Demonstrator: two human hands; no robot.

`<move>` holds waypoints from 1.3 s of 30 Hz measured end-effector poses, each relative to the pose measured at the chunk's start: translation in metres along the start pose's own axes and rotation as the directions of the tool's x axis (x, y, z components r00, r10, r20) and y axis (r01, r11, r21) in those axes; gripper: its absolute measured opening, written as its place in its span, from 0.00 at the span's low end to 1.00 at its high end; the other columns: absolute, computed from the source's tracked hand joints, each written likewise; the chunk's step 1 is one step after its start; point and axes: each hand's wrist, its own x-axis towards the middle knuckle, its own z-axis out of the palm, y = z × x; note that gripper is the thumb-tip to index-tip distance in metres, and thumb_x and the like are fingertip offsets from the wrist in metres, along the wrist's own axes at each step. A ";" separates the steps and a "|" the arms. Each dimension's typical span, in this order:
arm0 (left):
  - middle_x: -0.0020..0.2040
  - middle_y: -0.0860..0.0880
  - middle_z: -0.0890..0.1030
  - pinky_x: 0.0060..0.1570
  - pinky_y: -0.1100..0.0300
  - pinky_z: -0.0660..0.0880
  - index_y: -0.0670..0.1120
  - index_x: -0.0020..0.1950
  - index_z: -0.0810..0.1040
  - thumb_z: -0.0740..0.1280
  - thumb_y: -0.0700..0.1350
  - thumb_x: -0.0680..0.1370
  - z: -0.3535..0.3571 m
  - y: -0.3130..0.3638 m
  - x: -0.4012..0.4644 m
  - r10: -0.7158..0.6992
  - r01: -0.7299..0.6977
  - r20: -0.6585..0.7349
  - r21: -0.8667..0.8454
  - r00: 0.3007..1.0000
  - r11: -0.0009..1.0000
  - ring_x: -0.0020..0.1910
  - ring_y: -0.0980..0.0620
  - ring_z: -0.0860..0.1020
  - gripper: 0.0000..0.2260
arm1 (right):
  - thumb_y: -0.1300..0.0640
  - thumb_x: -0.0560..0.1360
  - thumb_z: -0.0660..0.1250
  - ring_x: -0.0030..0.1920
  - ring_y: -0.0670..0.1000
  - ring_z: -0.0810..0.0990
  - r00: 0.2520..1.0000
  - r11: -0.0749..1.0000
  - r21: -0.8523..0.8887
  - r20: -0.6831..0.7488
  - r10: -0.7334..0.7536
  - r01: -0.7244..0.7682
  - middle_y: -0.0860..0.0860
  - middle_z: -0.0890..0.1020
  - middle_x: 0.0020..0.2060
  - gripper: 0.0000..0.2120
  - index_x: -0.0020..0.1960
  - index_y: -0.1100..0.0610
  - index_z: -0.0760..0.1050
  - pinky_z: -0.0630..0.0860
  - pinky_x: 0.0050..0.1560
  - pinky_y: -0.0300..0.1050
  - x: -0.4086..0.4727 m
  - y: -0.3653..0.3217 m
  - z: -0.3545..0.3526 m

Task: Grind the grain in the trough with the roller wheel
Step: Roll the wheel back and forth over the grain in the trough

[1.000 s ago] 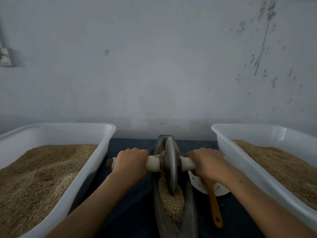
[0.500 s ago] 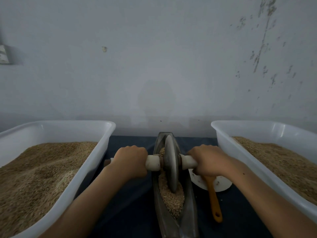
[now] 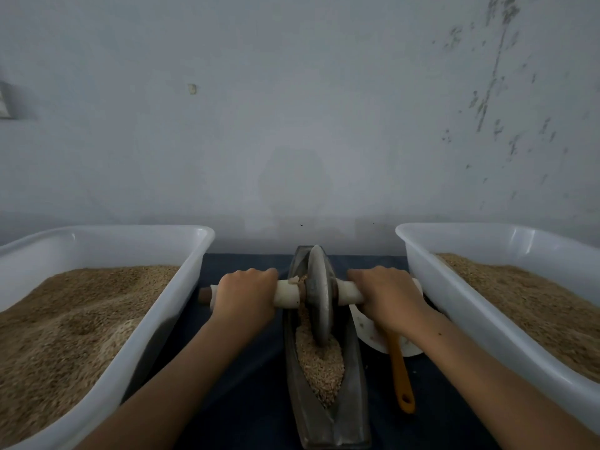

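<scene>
A narrow boat-shaped metal trough (image 3: 354, 414) lies lengthwise on the dark table between my arms, holding tan grain (image 3: 319, 362). An upright grey roller wheel (image 3: 319, 293) stands in the far half of the trough, its rim sunk in the grain. A pale axle handle (image 3: 287, 295) runs through the wheel to both sides. My left hand (image 3: 245, 298) grips the left part of the handle. My right hand (image 3: 388, 297) grips the right part.
Two big white plastic tubs of grain flank the trough, the left tub (image 3: 136, 345) and the right tub (image 3: 461, 306). A white plate (image 3: 367, 332) with an orange-handled utensil (image 3: 401, 378) lies right of the trough. A grey wall rises just behind.
Both hands have pushed the wheel away from me along the trough, toward its far end. More grain lies uncovered in the near part.
</scene>
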 end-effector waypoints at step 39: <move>0.49 0.54 0.79 0.41 0.61 0.64 0.52 0.53 0.71 0.64 0.52 0.76 0.003 -0.003 -0.002 0.017 -0.022 -0.083 -0.061 0.996 0.998 0.48 0.54 0.77 0.08 | 0.54 0.76 0.63 0.46 0.52 0.79 0.999 1.000 0.001 -0.038 0.012 -0.012 0.48 0.80 0.45 0.03 0.48 0.47 0.70 0.64 0.40 0.44 -0.001 -0.002 -0.001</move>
